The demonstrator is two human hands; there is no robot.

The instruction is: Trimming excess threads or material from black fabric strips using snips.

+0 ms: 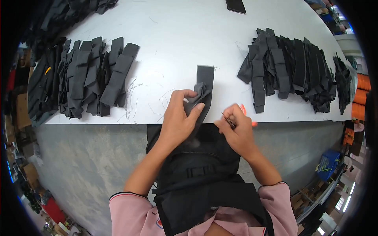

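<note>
Counter (165, 23): white
Left pile (84, 74), right pile (301, 72): both charcoal
Left hand (178, 120): fingers grasping the folded strip (205, 74)
Right hand (241, 131): fingers curled around the scissors (232, 124)
Strip: between the piles, across the counter's near edge
Scissors: orange-handled

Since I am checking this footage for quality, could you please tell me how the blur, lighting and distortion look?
Head view: right hand looks slightly smeared, left hand crisper; head view: table brightly lit, light strip at lower right blown out; head view: table's right edge bowed, picture corners black.
</note>
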